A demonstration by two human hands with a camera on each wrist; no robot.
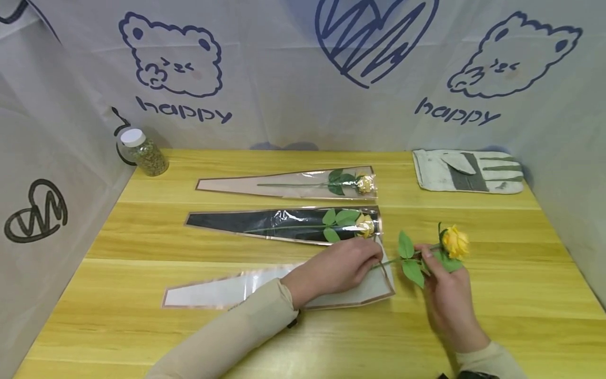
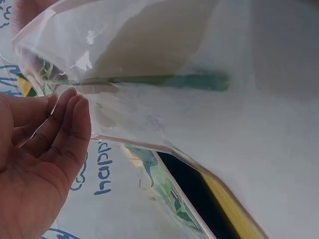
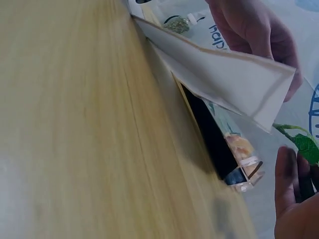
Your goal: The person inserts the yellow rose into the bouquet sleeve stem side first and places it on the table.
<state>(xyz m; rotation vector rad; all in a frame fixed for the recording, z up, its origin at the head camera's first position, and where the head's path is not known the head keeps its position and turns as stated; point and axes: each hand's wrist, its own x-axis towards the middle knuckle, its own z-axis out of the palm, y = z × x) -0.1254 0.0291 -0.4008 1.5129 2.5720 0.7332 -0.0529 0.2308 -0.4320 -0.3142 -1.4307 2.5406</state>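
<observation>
My right hand (image 1: pixel 452 302) grips the stem of a yellow artificial rose (image 1: pixel 456 242) just below its bloom, among the green leaves. The rose's stem (image 2: pixel 149 79) runs into the wide mouth of a white flower sleeve (image 1: pixel 208 295) and shows through its clear film. At that mouth, my left hand (image 1: pixel 333 268) pinches the sleeve's edge between thumb and fingers. In the right wrist view the sleeve's wide end (image 3: pixel 249 82) is lifted off the table. Bloom and leaves are outside the sleeve.
Behind lie a black sleeve (image 1: pixel 213 221) and a pale pink sleeve (image 1: pixel 232 185), each holding a yellow rose. A white-lidded jar (image 1: pixel 150 158) stands back left; a white and grey glove (image 1: pixel 466 172) lies back right. Printed cloth (image 1: pixel 274 79) hangs around the wooden table (image 1: pixel 521 252).
</observation>
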